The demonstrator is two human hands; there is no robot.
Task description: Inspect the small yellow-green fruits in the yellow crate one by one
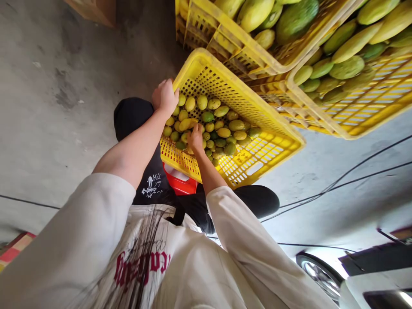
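A yellow plastic crate [270, 124] with perforated walls stands tilted before me, with many small yellow and green mangoes [236, 125] gathered toward its near left end. My left hand [165, 98] is closed over the crate's left rim, its fingertips hidden. Inside the crate, my right hand [195, 139] reaches down among the fruit. Its fingers are curled at the end of a yellow mango [185, 124]; part of the grip is hidden by the hand itself.
Larger crates [231, 43] of bigger green and yellow mangoes [298, 21] stand at the upper right. Below the crate shows a red stool-like object [182, 184]. Black cables [325, 192] cross the concrete floor. A cardboard box [96, 10] sits at the top left, a vehicle wheel [318, 274] at lower right.
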